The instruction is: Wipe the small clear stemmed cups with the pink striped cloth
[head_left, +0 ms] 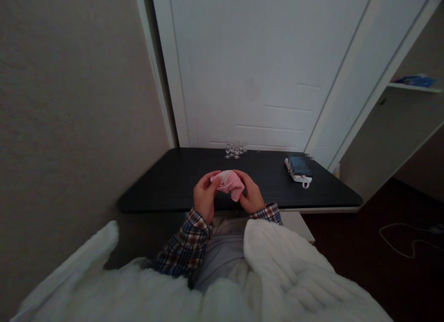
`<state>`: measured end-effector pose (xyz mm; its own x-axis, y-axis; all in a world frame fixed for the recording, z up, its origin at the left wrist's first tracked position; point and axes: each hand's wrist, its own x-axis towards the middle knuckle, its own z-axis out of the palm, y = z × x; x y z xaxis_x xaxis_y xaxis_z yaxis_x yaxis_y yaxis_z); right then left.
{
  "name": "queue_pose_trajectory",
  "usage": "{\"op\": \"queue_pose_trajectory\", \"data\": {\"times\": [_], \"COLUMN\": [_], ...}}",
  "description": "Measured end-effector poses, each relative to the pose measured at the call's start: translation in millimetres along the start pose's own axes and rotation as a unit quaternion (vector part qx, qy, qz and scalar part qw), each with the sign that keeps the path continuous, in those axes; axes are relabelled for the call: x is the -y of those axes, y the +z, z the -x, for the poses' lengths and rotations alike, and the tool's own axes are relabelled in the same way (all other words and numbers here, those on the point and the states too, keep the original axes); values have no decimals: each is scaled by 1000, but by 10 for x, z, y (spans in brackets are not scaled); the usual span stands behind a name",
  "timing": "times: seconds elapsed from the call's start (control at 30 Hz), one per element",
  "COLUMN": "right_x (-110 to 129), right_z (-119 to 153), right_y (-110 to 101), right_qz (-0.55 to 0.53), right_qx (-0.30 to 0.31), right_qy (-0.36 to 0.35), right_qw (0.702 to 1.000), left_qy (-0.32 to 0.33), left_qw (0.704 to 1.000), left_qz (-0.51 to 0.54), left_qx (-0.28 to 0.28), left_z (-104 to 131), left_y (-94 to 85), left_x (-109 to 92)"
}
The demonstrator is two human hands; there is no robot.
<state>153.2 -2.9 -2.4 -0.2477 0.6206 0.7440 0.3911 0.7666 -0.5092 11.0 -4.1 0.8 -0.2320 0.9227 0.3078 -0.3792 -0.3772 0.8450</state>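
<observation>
Between my two hands is a crumpled pink cloth (229, 183) with a whitish patch on its upper side, held above the front part of the dark table. My left hand (204, 195) grips its left end, with the thumb on top. At the right end, my right hand (252, 195) is closed around the cloth, its fingers partly hidden behind the folds. Whether anything lies inside the cloth I cannot tell. Beyond my hands, several small stemmed glasses (235, 150) stand clustered near the table's back edge.
The black table (156, 188) backs onto a white panelled door (249, 58). On its right lies a white case or pouch (301, 177) with a dark-screened device (300, 165) on top. A beige wall (79, 104) rises at left; a cable (398, 250) trails over the floor at right.
</observation>
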Motion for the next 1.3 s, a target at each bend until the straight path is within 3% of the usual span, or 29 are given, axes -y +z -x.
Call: {"op": "queue_pose_trajectory", "data": {"times": [0.13,0.3,0.47,0.67,0.83,1.0,1.13,1.3], "right_x": [-2,2,32,6,9,10,-24,-39], "right_z": [8,17,6,17,31,27,11,-10], "right_y": [15,11,-4,-7,-6,-2,-4,-23], "right_qz": [7,31,30,6,-38,-43,1,56], "right_qx": [23,8,-42,-86,-163,-215,-152,-33], "right_qy": [-10,16,52,106,164,170,156,123], "right_qw": [1000,999,997,991,972,961,976,990], "left_qy": [61,100,137,67,18,-54,-100,-89], "left_qw": [996,968,944,945,952,954,964,974], "left_qz": [-70,-221,-262,-266,-229,-154,-57,-26], "left_qx": [-4,61,144,180,203,252,238,209], "left_z": [-26,-54,-48,-17,-7,-8,9,38], "left_y": [-39,-86,-64,-30,-31,-65,-85,-54], "left_x": [43,58,12,-6,-53,-72,-76,-109]}}
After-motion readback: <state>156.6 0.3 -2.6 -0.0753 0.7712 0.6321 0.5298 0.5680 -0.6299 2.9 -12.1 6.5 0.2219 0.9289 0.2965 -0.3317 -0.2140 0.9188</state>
